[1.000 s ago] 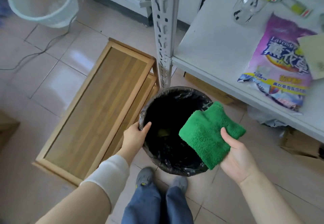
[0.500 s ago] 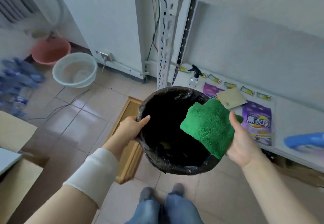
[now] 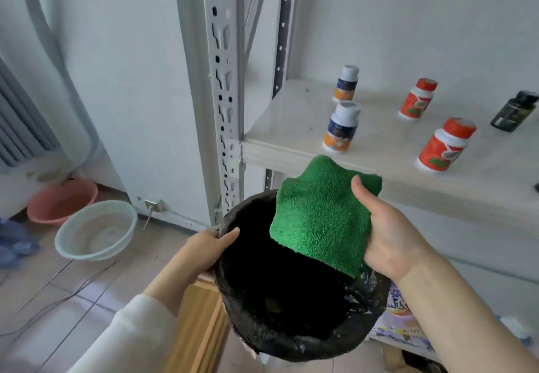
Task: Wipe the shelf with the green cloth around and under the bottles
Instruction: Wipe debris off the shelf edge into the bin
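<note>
My right hand [image 3: 390, 241] holds the folded green cloth [image 3: 320, 218], thumb on top, just below the front edge of the white shelf [image 3: 291, 127]. On the shelf stand two white-capped bottles [image 3: 340, 130] [image 3: 346, 83], two red bottles [image 3: 445, 145] [image 3: 417, 99] and a dark bottle [image 3: 514, 111] at the right edge. My left hand [image 3: 210, 245] grips the rim of a bin lined with a black bag [image 3: 291, 329], lifted in front of me under the cloth.
A perforated shelf upright [image 3: 221, 81] stands left of the shelf. On the floor at left are a pale basin [image 3: 96, 231], a pink basin [image 3: 62, 203] and cables. A wooden rack [image 3: 201, 323] lies below the bin. A purple packet [image 3: 399, 323] rests on the lower shelf.
The view has tilted up from the floor to the bottle shelf. Both hands have raised the bin and the cloth up toward the shelf's front edge.
</note>
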{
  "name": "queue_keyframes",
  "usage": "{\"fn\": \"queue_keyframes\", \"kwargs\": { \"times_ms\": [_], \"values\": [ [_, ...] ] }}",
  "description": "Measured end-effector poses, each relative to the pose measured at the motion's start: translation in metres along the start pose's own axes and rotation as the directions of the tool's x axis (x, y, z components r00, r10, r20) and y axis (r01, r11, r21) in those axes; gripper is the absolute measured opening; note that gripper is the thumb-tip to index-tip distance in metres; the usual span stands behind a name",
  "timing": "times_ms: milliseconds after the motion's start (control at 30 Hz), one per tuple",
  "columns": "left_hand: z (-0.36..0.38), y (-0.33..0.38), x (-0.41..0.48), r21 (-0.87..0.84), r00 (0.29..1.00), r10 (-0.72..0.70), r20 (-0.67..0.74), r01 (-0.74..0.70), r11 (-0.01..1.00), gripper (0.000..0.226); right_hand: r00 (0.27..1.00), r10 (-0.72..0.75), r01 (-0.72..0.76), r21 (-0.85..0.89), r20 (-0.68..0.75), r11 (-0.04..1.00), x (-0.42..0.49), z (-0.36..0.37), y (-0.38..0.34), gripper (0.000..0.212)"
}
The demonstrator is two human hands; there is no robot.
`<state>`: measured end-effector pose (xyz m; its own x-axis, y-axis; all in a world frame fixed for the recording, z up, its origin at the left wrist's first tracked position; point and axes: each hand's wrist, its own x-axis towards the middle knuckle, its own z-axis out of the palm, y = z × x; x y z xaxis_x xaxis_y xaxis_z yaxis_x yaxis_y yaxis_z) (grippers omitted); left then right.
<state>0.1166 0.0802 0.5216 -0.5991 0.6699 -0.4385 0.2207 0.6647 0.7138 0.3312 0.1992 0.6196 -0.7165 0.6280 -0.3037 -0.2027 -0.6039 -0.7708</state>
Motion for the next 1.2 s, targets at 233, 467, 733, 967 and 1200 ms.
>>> {"fn": "queue_keyframes", "kwargs": {
  "times_ms": [233,467,733,967,1200],
  "values": [
    [-0.007,0.03,0.039,-0.071,1.0,-0.024,0.01,0.025,0.997,0.07,0.989,-0.099,0.105,-0.052,0.112,0.993,0.056,0.037,-0.071,0.045],
    [-0.028,0.058,0.059,-0.061,0.998,0.034,0.055,-0.031,0.998,0.078,0.954,-0.3,0.291,-0.201,-0.015,0.935,0.113,0.079,-0.165,0.037],
    [-0.027,0.072,0.077,-0.094,0.997,0.032,0.07,-0.025,0.995,0.055,0.91,-0.284,0.156,-0.387,-0.301,0.909,0.192,0.065,-0.209,0.035],
    [-0.023,0.084,0.083,-0.046,1.0,-0.021,0.0,0.021,0.999,0.051,0.738,-0.645,0.009,-0.953,-0.198,0.303,0.266,0.078,-0.243,0.047],
    [-0.023,0.086,0.089,-0.036,0.997,-0.075,-0.03,0.074,0.997,0.049,0.969,-0.226,-0.192,-0.889,-0.103,-0.415,0.343,0.041,-0.201,0.051]
  ]
}}
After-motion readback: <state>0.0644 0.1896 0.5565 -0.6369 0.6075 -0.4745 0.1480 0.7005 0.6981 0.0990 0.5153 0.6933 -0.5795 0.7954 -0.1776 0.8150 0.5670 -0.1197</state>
